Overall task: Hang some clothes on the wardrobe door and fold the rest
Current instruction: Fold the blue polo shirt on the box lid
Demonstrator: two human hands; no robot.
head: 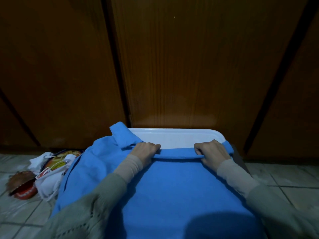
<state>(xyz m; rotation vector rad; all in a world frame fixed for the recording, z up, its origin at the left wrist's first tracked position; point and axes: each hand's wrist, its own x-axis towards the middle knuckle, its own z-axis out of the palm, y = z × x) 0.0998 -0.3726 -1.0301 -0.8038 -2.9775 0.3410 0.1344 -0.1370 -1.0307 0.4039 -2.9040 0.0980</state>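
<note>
One blue garment point(181, 183) lies over one white table point(174, 136), its long axis running from the person toward the wardrobe doors point(172, 66). Two hands, left point(146, 150) and right point(211, 150), grip its folded far edge, collar beyond the left.

White table point(174, 135), blue garment point(172, 183) on it

1. Garment point(172, 183): bright blue, soft cloth, spread flat over a white tray point(174, 135), its far edge folded over in a narrow band.
2. Its collar part sticks up at the far left corner; the left side hangs loosely down toward the tiled floor.
3. Wardrobe doors point(181, 66): dark brown wood, closed, upright just behind the tray.
</note>
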